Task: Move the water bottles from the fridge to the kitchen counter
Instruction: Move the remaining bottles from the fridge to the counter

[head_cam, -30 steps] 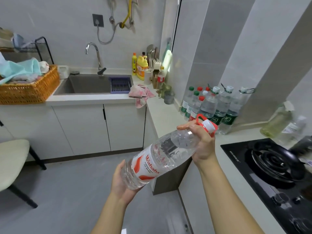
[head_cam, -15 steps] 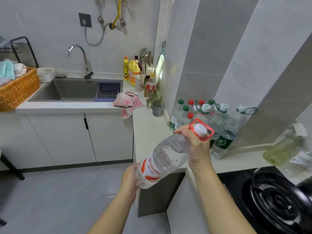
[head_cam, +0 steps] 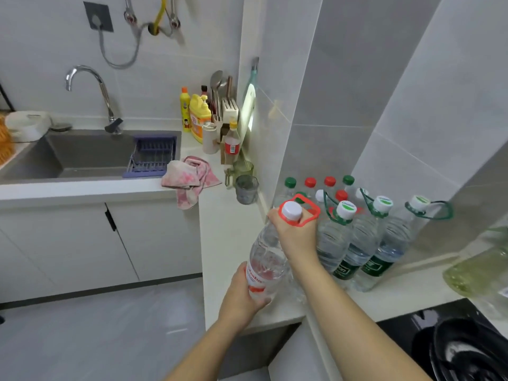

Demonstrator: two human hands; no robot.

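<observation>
Head view, centre of frame: holds a large clear water bottle [head_cam: 268,266], red-labelled and white-capped with a red carry ring, tilted with the cap up and to the right, over the front edge of the white counter [head_cam: 228,229]. Clamps the right hand [head_cam: 295,232] round the neck just below the cap. Wraps the left hand [head_cam: 242,294] round the lower body at the label, fingers curled beneath. Contact between base and countertop: impossible to tell.

Just right of the right hand, against the grey tiled wall: a cluster of standing bottles [head_cam: 357,243], three large ones with green carry loops in front, smaller ones with red and green caps behind.

Centre, further back on the counter: two glass cups [head_cam: 246,188] and a pink cloth [head_cam: 189,177] draped over the counter's edge.

Left of frame: a steel sink [head_cam: 82,158] with a curved faucet [head_cam: 93,89] and a purple rack [head_cam: 154,156] at its right end.

Upper centre, in the corner: a yellow detergent bottle [head_cam: 199,119] among utensils.

Lower right: a black stove [head_cam: 453,339]; above it, at the right edge, a blurred bottle of yellowish liquid [head_cam: 478,273].
</observation>
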